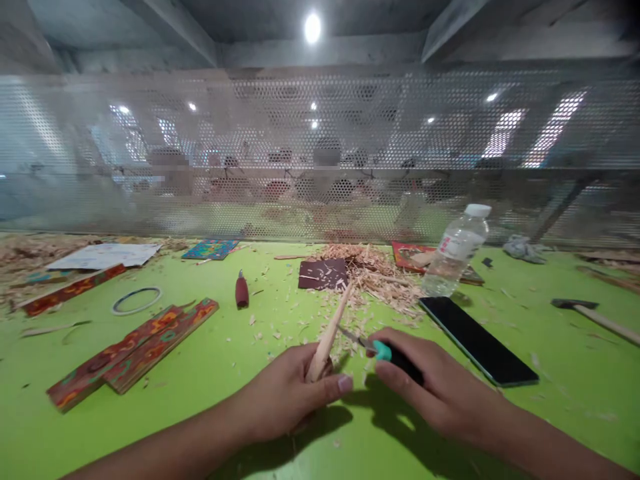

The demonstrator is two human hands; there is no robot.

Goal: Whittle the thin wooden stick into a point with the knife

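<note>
Perforated screen (320,110) veils people (327,157) (left grip (293,393) partly hides stick (331,332)).

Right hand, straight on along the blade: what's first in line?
Likely the wooden stick in the left hand. The tip of the knife in the right hand looks right beside it; contact can't be told from this view.
</note>
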